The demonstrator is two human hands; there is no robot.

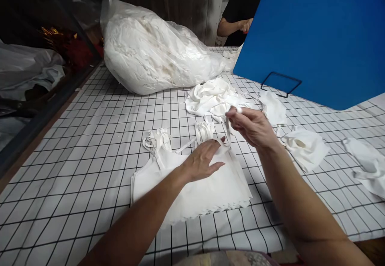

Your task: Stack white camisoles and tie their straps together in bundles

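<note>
Pressing flat on a stack of white flat-folded fabric pieces: left hand, palm down, fingers spread, no grip closed on anything. Stack is soft matte cloth, roughly rectangular, scalloped along its near edge, with bunched white straps at the top corners.

Right hand is raised just right of and beyond the left, grip narrow, fingertips pinched on a thin white fabric strap that runs down to the stack's top right corner.

Bench is covered by a white cloth with black grid lines.

Beyond the right hand: a crumpled heap of white fabric. To its right: loose white cloth pieces, another at the far right edge. Further back left: a large clear plastic bag stuffed with white fabric, glossy and wrinkled. Back right: a smooth blue upright panel on a black wire stand, blocking the view behind it.

Another person's arm in a black sleeve shows past the panel's left edge.
</note>
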